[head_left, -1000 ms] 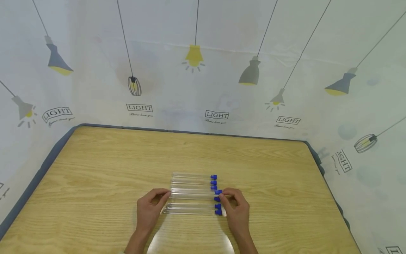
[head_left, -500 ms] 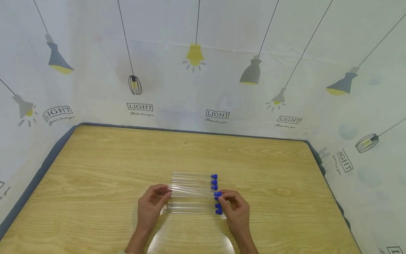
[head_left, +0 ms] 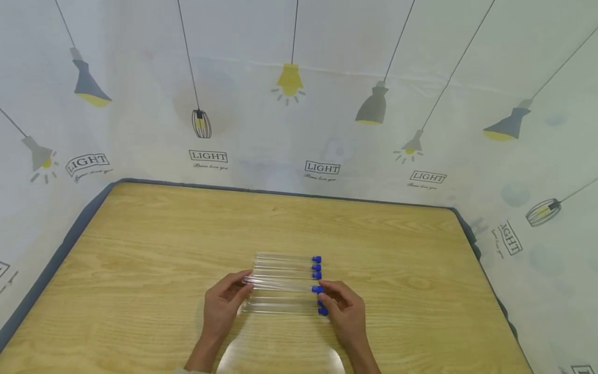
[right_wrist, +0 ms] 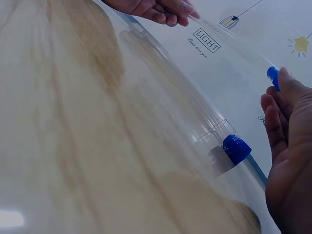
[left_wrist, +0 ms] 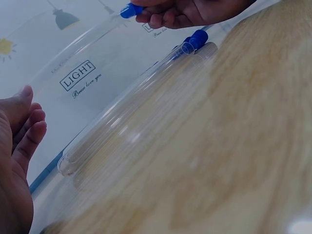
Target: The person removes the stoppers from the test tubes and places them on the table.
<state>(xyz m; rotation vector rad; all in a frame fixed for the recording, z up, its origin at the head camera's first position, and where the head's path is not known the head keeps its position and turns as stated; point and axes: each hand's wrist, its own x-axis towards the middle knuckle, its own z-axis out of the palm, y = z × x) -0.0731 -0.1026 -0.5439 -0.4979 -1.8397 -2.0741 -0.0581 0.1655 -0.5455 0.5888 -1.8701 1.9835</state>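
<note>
Blue-capped, clear and slender: a held tube (head_left: 282, 284), raised off the counter (head_left: 140, 244) and lying crosswise between both hands. Slightly tilted in the head view, with the rounded end at the left and the blue cap (head_left: 317, 289) at the right. Pinched near the rounded end by the left hand (head_left: 221, 304), thumb against fingertips, nearly closed. Gripped at the cap by the right hand (head_left: 348, 311), thumb against curled fingers, likewise nearly closed. Glass or plastic, cannot tell.

Just beyond, flat on the counter, three far tubes (head_left: 285, 265) side by side, also with blue caps toward the right. On the near side, lying in the same direction, more capped near tubes (head_left: 285, 309), partly covered by the right hand and hard to count. In both wrist views, seen lower down than the held tube.

Underneath, light wood grain, with bright glare (head_left: 280, 361) at the bottom. Along the back and sides, dark blue edging (head_left: 85, 221). Behind, a pale backdrop (head_left: 327, 122) printed with hanging lamps (head_left: 290, 78) and the boxed word LIGHT.
</note>
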